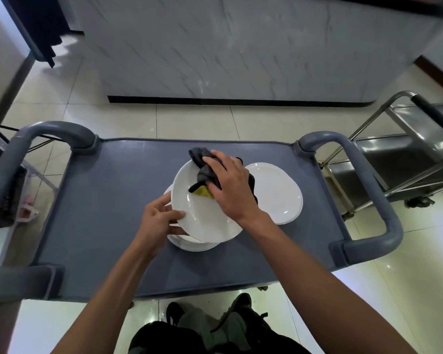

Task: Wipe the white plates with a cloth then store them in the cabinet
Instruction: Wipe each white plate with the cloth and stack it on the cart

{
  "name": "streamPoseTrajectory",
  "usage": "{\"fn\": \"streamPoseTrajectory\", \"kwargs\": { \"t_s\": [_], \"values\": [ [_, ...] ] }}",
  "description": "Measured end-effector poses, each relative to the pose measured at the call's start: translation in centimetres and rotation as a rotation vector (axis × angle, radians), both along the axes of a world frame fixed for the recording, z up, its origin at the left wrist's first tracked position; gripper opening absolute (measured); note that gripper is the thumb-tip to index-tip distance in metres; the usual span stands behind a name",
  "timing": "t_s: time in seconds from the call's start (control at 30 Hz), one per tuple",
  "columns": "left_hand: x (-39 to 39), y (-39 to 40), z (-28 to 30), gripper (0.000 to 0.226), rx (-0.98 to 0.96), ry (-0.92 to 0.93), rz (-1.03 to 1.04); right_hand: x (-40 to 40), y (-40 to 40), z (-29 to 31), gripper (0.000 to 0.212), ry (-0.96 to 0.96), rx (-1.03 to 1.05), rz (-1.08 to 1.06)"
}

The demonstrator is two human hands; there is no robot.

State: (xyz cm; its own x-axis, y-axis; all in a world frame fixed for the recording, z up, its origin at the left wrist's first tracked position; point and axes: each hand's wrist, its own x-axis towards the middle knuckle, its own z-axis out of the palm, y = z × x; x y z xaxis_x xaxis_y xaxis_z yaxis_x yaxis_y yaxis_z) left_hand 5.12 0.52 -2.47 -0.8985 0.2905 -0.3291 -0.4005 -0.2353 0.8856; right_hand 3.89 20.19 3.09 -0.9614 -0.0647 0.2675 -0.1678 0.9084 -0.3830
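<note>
Grey cart top (108,200) serves as our table over pale floor tiles. Our left hand (156,221) pinches the near-left rim of a tilted white plate (202,215), more plates (189,242) stacked beneath its fingers. Our right hand (230,185) grips a dark cloth (205,169) pressed on the plate. Right of those fingers lies another plate (276,195).

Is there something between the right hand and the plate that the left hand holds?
Yes: the dark cloth lies between the right hand and the raised plate, whose rim the left hand grips.
</note>
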Motion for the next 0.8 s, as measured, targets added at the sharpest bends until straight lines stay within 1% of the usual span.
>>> {"fn": "streamPoseTrajectory", "kwargs": {
  "t_s": [0.17, 0.4, 0.57, 0.8],
  "values": [
    [0.2, 0.2, 0.1, 0.055, -0.006, 0.021, -0.043, 0.9, -2.2, -0.2, 0.051, 0.018, 0.022, 0.128],
    [-0.1, -0.4, 0.7, 0.054, -0.037, 0.043, -0.053, 0.4, -2.8, -0.3, 0.050, 0.003, 0.005, 0.123],
    [0.2, -0.6, 0.9, 0.056, -0.028, 0.019, -0.010, -1.1, -1.6, 0.4, 0.049, 0.030, -0.068, -0.003],
    [-0.3, -0.8, 1.6, 0.054, 0.061, -0.001, 0.189, -0.7, 1.7, 0.1, 0.051, 0.006, -0.077, -0.143]
  ]
}}
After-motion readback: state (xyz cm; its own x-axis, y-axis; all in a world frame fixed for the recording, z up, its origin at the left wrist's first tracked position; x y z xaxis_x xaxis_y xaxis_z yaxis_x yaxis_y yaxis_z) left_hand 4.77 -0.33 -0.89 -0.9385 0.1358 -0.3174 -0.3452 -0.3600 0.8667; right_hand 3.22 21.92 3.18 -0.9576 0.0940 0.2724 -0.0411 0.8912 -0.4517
